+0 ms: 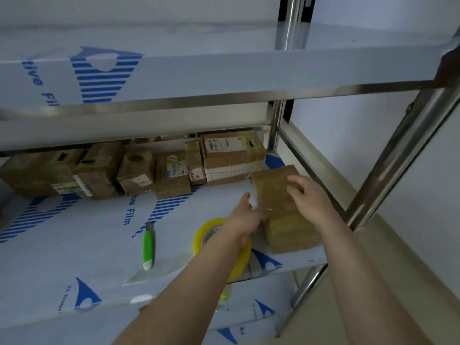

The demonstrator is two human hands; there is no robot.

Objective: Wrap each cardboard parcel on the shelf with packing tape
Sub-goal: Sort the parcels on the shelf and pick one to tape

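Logging the parcel (286,210) first, says the observer: it lies flat at the right front corner of the middle shelf (74,265), glossy with clear tape. Its long axis runs from the front edge back toward the rear row, with the far end canted slightly left.

Checker: Hands relative to it?

Observer: Left hand (249,216) sits at the parcel's left long edge, thumb raised, fingers bent against the side where a shiny strip of tape catches light. Cannot tell whether they pinch the strip or only press it. Right hand (310,195) is over the top face toward the far end, fingers loosely spread and holding nothing. Contact with the cardboard is unclear.

Checker: Tape supply?

Observer: Yellow tape roll (216,236) sits just left of the parcel, beneath the left wrist, so the left hand is the nearer one. Green utility knife (148,247) lies further left, well apart, roughly parallel to the parcel's axis. Back row of parcels (171,175) lines the rear of the shelf.

Checker: Judgement?

Observer: Probably smoothing down or finishing a band. Any further pass would run across the short axis, with the roll fed from the left and the right hand steadying from above.
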